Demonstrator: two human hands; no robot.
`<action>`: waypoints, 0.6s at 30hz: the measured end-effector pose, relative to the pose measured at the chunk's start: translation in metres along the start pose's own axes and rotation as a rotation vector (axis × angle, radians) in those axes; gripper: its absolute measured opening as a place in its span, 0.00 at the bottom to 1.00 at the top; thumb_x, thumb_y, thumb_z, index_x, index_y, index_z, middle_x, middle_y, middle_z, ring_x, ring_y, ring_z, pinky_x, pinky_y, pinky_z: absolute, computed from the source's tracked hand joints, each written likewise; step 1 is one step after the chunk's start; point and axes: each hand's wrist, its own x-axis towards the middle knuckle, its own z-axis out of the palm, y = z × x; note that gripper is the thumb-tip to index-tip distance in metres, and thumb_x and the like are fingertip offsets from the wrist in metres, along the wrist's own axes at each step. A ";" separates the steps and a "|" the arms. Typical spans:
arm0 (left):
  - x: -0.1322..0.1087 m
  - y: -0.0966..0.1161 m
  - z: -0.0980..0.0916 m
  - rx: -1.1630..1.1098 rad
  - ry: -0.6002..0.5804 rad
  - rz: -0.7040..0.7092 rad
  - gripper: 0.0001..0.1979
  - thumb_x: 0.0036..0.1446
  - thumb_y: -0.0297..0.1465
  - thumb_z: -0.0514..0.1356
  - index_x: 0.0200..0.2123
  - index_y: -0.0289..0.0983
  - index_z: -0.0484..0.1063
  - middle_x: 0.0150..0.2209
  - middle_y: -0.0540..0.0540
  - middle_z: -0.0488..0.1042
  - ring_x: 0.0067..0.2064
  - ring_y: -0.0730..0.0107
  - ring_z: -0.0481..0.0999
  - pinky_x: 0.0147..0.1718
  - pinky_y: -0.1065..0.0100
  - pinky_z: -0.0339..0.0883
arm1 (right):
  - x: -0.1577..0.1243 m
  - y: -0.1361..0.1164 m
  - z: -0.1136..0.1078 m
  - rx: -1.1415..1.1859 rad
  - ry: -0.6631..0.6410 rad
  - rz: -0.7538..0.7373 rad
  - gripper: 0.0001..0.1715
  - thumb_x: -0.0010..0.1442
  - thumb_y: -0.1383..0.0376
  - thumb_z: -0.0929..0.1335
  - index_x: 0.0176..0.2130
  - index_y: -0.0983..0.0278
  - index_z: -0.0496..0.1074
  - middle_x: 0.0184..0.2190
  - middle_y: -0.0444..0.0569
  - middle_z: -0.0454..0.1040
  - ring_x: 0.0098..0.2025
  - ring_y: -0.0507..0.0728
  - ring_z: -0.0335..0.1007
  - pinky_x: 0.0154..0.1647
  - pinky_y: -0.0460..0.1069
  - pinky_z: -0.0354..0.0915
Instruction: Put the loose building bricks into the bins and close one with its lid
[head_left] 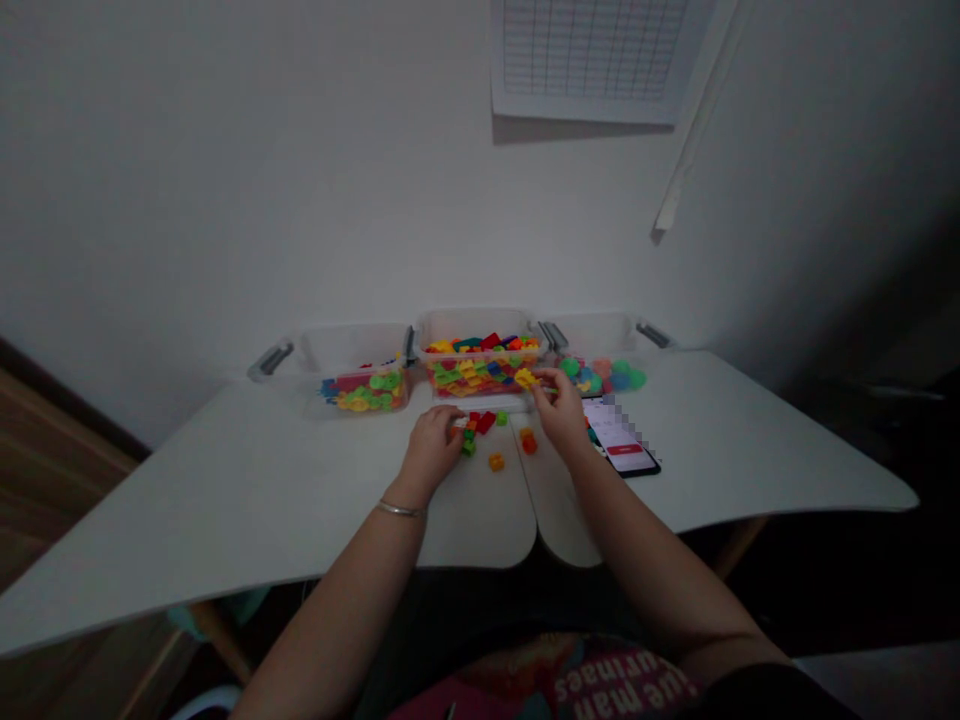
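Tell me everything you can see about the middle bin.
The middle bin is see-through, apparently plastic, open-topped and upright at the back of the white table, between the left bin and right bin. Multicoloured blocks fill much of it. The right hand is before its right end; whether they touch is unclear.

A plain pale wall (225, 180) rose behind the far edge of a white desk (787, 450), whose two tops met at a seam with rounded corners at the near edge. A grid-printed paper sheet (592, 55) hung above, a white strip (697, 140) slanting beside it. Brown wooden boards (45, 470) showed past the desk's left edge; dim light left darkness beyond the right corner.
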 end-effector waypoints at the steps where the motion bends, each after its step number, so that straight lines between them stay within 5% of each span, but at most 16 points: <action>1: 0.000 0.000 0.000 -0.002 0.001 0.002 0.13 0.54 0.24 0.56 0.43 0.35 0.72 0.45 0.40 0.75 0.49 0.58 0.72 0.52 0.55 0.66 | 0.007 -0.004 -0.002 -0.010 0.013 -0.029 0.14 0.58 0.59 0.64 0.43 0.62 0.69 0.44 0.53 0.74 0.41 0.57 0.71 0.38 0.51 0.68; 9: 0.000 -0.002 0.001 -0.016 -0.015 0.007 0.13 0.54 0.24 0.56 0.44 0.36 0.72 0.44 0.41 0.76 0.48 0.58 0.73 0.52 0.53 0.66 | 0.055 -0.032 -0.008 -0.369 -0.008 -0.296 0.15 0.58 0.70 0.62 0.43 0.63 0.73 0.43 0.53 0.75 0.46 0.60 0.69 0.51 0.55 0.65; 18: 0.000 0.002 -0.004 0.008 -0.024 -0.053 0.13 0.53 0.25 0.57 0.43 0.35 0.72 0.42 0.40 0.76 0.47 0.56 0.74 0.50 0.54 0.67 | 0.059 -0.038 0.009 -0.673 -0.212 -0.306 0.16 0.62 0.68 0.61 0.43 0.67 0.75 0.45 0.55 0.76 0.48 0.60 0.69 0.53 0.55 0.61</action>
